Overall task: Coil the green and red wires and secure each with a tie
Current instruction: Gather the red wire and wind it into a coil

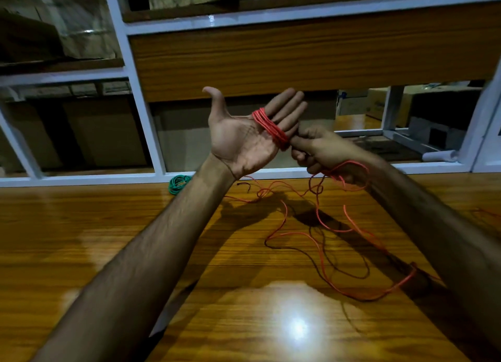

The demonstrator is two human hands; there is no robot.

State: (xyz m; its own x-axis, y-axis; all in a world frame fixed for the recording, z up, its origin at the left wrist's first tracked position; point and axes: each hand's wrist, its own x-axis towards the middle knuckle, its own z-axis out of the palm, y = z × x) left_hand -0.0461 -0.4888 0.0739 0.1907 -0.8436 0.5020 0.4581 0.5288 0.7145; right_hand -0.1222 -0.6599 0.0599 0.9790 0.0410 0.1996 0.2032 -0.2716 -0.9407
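Left hand (244,133) flat, fingers straight as winding former | right hand (315,147) pinching red wire (271,125), feeding turns | green coil (177,184) set aside.

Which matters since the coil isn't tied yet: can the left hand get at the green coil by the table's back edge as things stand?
Probably not. The left hand is raised, palm open, with the red wire wound round its fingers; reaching for the green coil would risk spilling those loops. The right hand pinches the strand.
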